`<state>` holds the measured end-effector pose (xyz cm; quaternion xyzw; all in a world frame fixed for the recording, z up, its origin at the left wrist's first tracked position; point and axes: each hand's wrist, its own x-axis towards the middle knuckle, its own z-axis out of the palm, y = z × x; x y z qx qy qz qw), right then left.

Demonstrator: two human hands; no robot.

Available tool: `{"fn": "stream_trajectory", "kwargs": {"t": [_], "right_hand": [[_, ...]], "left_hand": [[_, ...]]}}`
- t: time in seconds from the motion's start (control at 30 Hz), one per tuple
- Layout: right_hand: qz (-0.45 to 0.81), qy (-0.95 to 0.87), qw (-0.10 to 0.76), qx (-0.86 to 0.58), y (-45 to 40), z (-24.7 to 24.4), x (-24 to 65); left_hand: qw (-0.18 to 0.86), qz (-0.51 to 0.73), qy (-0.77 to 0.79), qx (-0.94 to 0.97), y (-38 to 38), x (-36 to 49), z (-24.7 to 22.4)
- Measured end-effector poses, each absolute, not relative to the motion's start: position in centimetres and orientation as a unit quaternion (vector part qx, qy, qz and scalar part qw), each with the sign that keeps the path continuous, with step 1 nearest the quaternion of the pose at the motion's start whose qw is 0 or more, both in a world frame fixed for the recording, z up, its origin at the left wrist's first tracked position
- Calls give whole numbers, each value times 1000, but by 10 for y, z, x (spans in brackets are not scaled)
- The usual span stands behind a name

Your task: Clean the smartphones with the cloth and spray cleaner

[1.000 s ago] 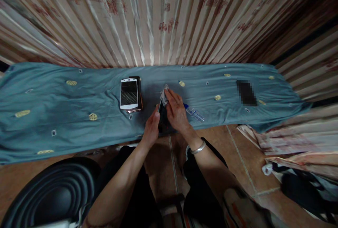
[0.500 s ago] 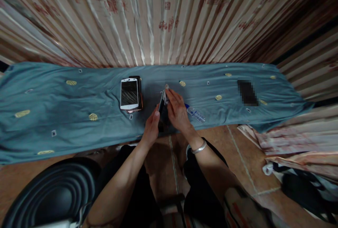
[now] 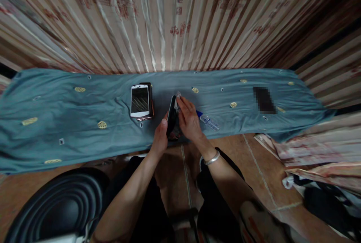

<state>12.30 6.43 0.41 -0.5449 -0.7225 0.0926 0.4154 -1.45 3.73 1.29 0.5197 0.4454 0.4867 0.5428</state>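
Note:
My left hand (image 3: 160, 135) is closed round the lower part of a dark smartphone (image 3: 172, 117), which stands tilted on edge. Against the phone's right side, my right hand (image 3: 190, 119) presses a crumpled whitish wipe (image 3: 177, 101) under bent fingers. A silver bangle circles the right wrist. Just right of that hand lies a clear plastic bottle (image 3: 209, 121) with a blue cap. To the left, a white smartphone (image 3: 140, 101) rests on top of a brown-edged phone or case (image 3: 151, 111), mostly covered by it.
A blue-green cloth with yellow prints (image 3: 113, 141) covers the long table. A blurred-out dark rectangle (image 3: 265, 100) lies at its right. A pleated curtain (image 3: 160, 29) hangs behind. On the floor, a black round ridged object (image 3: 60, 209) is at lower left and dark bags (image 3: 324, 201) at lower right.
My left hand has turned the dark phone so more of its face shows, and has shifted slightly down. My right hand stays at the phone's side with the wipe.

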Motion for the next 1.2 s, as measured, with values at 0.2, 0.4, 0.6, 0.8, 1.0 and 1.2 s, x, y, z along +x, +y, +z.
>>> {"fn": "stream_trajectory", "kwargs": {"t": [0.2, 0.4, 0.6, 0.8, 1.0, 1.2], "right_hand": [[92, -744, 397, -529, 53, 13, 113], [95, -766, 391, -501, 44, 13, 104], [97, -750, 392, -523, 46, 15, 107], [99, -766, 391, -501, 39, 15, 101], [98, -785, 388, -473, 35, 14, 94], [91, -769, 403, -488, 39, 13, 96]], "left_hand": [[544, 493, 433, 523, 36, -17, 3], [519, 514, 454, 510, 40, -18, 1], [517, 493, 480, 508, 35, -14, 0], [522, 510, 501, 466, 37, -16, -5], [519, 538, 500, 437, 43, -17, -14], [536, 532, 509, 414, 41, -13, -8]]}}
